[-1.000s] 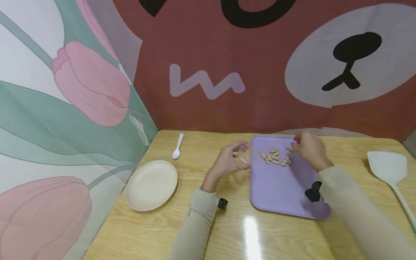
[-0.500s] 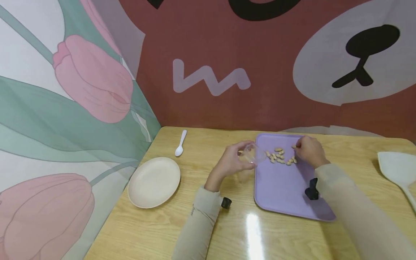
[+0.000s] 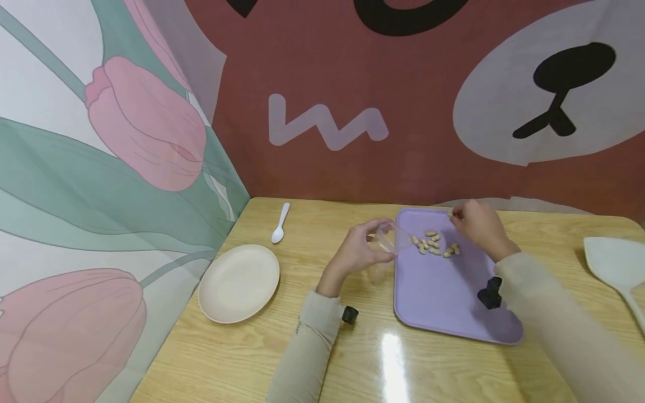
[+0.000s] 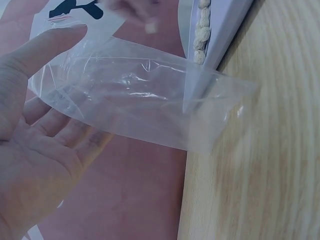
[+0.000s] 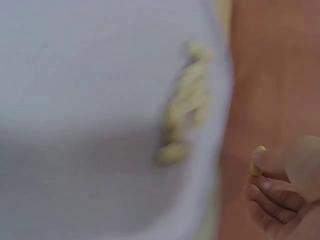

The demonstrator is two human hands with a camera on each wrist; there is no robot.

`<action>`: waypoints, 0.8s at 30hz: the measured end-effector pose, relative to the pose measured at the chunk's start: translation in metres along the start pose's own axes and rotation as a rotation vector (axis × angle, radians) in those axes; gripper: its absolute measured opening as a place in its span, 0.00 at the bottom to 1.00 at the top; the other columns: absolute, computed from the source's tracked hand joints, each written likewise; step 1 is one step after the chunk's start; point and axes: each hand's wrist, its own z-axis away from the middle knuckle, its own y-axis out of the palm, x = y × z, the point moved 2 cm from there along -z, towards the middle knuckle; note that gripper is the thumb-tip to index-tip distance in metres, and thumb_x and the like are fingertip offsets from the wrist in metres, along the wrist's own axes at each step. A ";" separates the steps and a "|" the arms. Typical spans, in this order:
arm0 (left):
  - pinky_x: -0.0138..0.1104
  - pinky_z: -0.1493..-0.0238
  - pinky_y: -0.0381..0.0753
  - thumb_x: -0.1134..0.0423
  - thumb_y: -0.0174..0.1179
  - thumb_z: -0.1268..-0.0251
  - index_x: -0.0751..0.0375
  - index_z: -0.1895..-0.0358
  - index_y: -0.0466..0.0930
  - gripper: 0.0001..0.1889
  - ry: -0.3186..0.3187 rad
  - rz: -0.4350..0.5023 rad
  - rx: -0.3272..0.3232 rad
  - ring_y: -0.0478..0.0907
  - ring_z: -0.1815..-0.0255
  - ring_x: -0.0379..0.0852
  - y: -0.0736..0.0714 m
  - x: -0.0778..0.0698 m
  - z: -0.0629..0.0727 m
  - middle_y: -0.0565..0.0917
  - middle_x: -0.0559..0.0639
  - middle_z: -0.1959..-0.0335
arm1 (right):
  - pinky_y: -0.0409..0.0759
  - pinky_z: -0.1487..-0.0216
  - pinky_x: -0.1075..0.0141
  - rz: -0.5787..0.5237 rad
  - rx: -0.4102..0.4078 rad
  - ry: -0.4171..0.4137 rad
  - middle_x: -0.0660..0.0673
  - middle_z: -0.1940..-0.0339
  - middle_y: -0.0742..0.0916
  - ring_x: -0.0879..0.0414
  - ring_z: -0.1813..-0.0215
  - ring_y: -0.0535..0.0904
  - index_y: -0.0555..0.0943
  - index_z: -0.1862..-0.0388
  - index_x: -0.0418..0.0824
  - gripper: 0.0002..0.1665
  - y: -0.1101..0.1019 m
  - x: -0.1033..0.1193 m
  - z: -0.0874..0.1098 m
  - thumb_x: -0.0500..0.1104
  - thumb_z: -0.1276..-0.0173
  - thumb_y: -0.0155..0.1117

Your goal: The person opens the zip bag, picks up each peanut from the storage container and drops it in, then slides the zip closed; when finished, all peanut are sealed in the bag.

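Observation:
My left hand (image 3: 360, 249) holds a clear plastic bag (image 4: 145, 95) by its mouth, thumb on one side and fingers spread along the other. The bag hangs beside the left edge of a purple tray (image 3: 443, 296). Above the tray's far right part, my right hand (image 3: 481, 226) pinches a single peanut (image 5: 255, 167) between thumb and forefinger. Several unshelled peanuts (image 3: 427, 244) lie in a loose cluster on the tray's far half, between the two hands. In the right wrist view these tray peanuts look blurred.
A cream plate (image 3: 239, 284) stands on the wooden table (image 3: 347, 364) at the left, with a small white spoon (image 3: 280, 224) behind it. At the far right lies a white spatula (image 3: 617, 263). A printed cloth (image 3: 418, 162) hangs along the table's back edge.
My right hand has taken hold of the peanut that lay apart near the tray's far side and lifted it off. The left hand keeps the bag beside the tray.

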 end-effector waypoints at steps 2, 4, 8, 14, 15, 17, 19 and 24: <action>0.32 0.45 0.76 0.67 0.77 0.50 0.56 0.33 0.74 0.36 -0.004 -0.003 -0.004 0.76 0.43 0.39 -0.002 0.001 0.001 0.81 0.47 0.42 | 0.80 0.65 0.47 0.001 -0.020 -0.048 0.31 0.66 0.86 0.42 0.66 0.82 0.84 0.60 0.24 0.10 -0.011 0.024 -0.001 0.32 0.34 0.64; 0.32 0.45 0.76 0.67 0.76 0.50 0.57 0.33 0.74 0.37 0.000 -0.008 -0.011 0.76 0.43 0.39 -0.003 0.002 0.001 0.81 0.48 0.42 | 0.81 0.66 0.48 0.002 -0.032 -0.090 0.32 0.65 0.87 0.42 0.65 0.83 0.85 0.60 0.24 0.09 -0.021 0.049 -0.001 0.32 0.35 0.64; 0.33 0.45 0.76 0.68 0.76 0.49 0.58 0.33 0.74 0.36 0.018 -0.001 -0.019 0.77 0.43 0.40 -0.003 0.003 0.001 0.82 0.50 0.42 | 0.81 0.66 0.50 -0.039 -0.045 -0.171 0.35 0.67 0.86 0.44 0.65 0.82 0.86 0.62 0.27 0.08 -0.033 0.094 0.007 0.33 0.36 0.67; 0.34 0.44 0.76 0.68 0.75 0.47 0.59 0.33 0.73 0.35 0.015 0.013 -0.008 0.78 0.43 0.43 -0.002 0.002 0.001 0.82 0.57 0.42 | 0.80 0.69 0.56 -0.120 -0.030 -0.281 0.41 0.67 0.86 0.49 0.68 0.82 0.88 0.62 0.32 0.08 -0.030 0.127 0.020 0.36 0.38 0.71; 0.34 0.44 0.76 0.68 0.75 0.47 0.59 0.33 0.73 0.35 0.014 0.015 -0.003 0.78 0.42 0.44 -0.002 0.002 0.001 0.81 0.57 0.42 | 0.79 0.70 0.57 -0.127 -0.028 -0.284 0.42 0.67 0.87 0.50 0.68 0.81 0.88 0.62 0.33 0.08 -0.029 0.129 0.022 0.36 0.38 0.72; 0.33 0.44 0.76 0.67 0.75 0.47 0.60 0.33 0.72 0.36 0.012 0.015 0.003 0.77 0.41 0.45 -0.001 0.001 0.000 0.81 0.57 0.41 | 0.78 0.71 0.59 -0.136 -0.026 -0.281 0.43 0.68 0.87 0.52 0.70 0.81 0.88 0.61 0.33 0.08 -0.028 0.131 0.024 0.36 0.38 0.72; 0.33 0.43 0.76 0.67 0.74 0.46 0.60 0.32 0.71 0.36 0.011 0.019 0.008 0.77 0.41 0.46 -0.001 0.000 0.000 0.81 0.57 0.41 | 0.77 0.72 0.60 -0.143 -0.020 -0.277 0.44 0.69 0.87 0.53 0.70 0.80 0.88 0.61 0.34 0.08 -0.026 0.131 0.024 0.37 0.38 0.72; 0.33 0.44 0.76 0.67 0.75 0.47 0.61 0.32 0.72 0.36 0.019 0.014 0.000 0.78 0.41 0.47 -0.001 0.001 -0.001 0.81 0.53 0.42 | 0.76 0.73 0.61 -0.142 -0.005 -0.276 0.45 0.69 0.87 0.56 0.72 0.79 0.88 0.62 0.35 0.08 -0.021 0.132 0.022 0.38 0.38 0.71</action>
